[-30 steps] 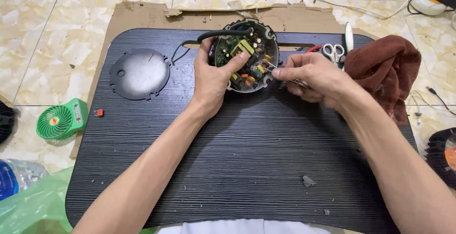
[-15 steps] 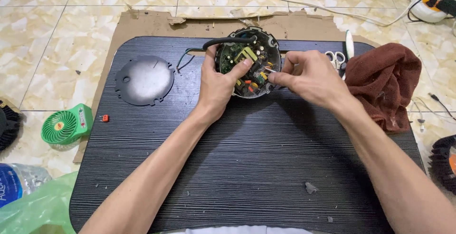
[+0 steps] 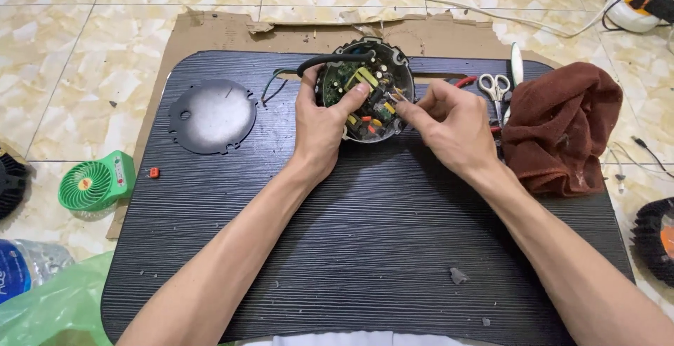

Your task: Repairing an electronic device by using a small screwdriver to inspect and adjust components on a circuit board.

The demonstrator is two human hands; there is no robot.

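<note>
Tiled floor is showing all round; a black ribbed counter [image 3: 365,248] is lying on a cardboard sheet [image 3: 225,31]. The near half of the counter is sitting bare apart from small debris, giving open room toward its front edge. A round black housing [image 3: 365,88] with a green circuit board is sitting near the counter's far edge, a slot just beyond it. Left hand [image 3: 319,125] is gripping the housing's left rim, thumb pressing on the board. Right hand [image 3: 449,125] is touching the housing's right rim, fingertips pinched narrow on small wires there. Left of the housing a grey round plate [image 3: 213,116] is lying; right of it, scissors [image 3: 496,88] and a brown cloth [image 3: 562,125]. A green fan [image 3: 95,181] is standing off the counter's left edge.
</note>
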